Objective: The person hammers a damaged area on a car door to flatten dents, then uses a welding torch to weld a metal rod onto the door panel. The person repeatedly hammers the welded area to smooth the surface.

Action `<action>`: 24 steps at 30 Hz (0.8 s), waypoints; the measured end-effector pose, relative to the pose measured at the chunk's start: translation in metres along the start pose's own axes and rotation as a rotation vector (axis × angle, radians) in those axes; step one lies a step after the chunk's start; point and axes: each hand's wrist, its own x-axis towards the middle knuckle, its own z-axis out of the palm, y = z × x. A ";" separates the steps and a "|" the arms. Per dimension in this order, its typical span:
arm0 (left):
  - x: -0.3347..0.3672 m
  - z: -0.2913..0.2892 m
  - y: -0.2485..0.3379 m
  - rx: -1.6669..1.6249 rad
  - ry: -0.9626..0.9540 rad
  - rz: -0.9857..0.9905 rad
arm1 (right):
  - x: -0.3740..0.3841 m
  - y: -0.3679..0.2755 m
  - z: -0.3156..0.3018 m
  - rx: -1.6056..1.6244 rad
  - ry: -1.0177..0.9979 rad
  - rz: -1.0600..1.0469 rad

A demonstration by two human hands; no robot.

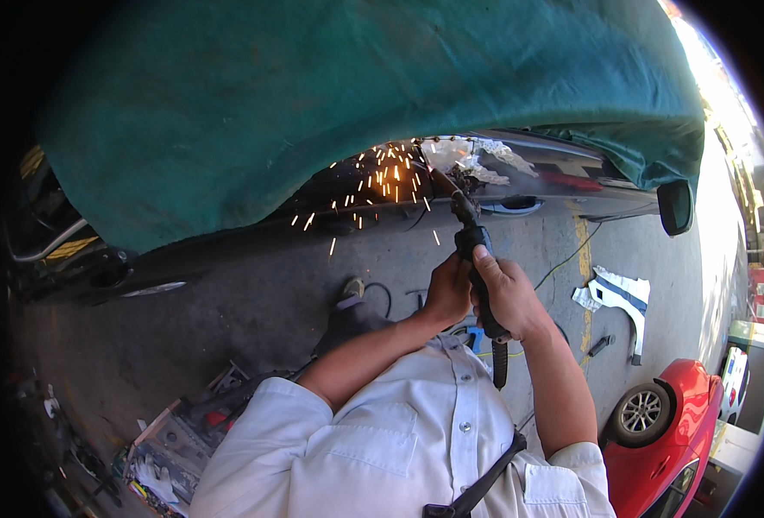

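Observation:
A black welding torch [471,238] points up and away from me, its nozzle at the side of a dark car [300,214]. My right hand [511,295] is closed round the handle, thumb laid along its top. From the other side, my left hand [448,293] grips the handle too, its fingers partly hidden behind it. Orange sparks [390,177] spray left and down from the nozzle tip. Beside the tip is a bare, whitish patch [490,160] on the car's body. A green cover [356,78] drapes over the car above the sparks.
To the right, a white fender panel [619,298] lies on the concrete floor [252,319], with a small dark tool [602,345] nearby. A red car [671,432] stands at the lower right. Cables run across the floor. A cart with tools [162,449] is at the lower left.

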 end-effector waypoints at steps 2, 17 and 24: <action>0.001 0.000 -0.003 -0.119 -0.033 -0.027 | -0.001 0.000 0.000 0.006 0.005 0.002; 0.007 -0.002 -0.017 0.164 0.053 0.065 | -0.005 -0.001 -0.002 0.033 0.022 0.014; 0.006 -0.002 -0.014 0.120 0.041 0.019 | -0.006 -0.003 0.001 0.053 0.026 -0.025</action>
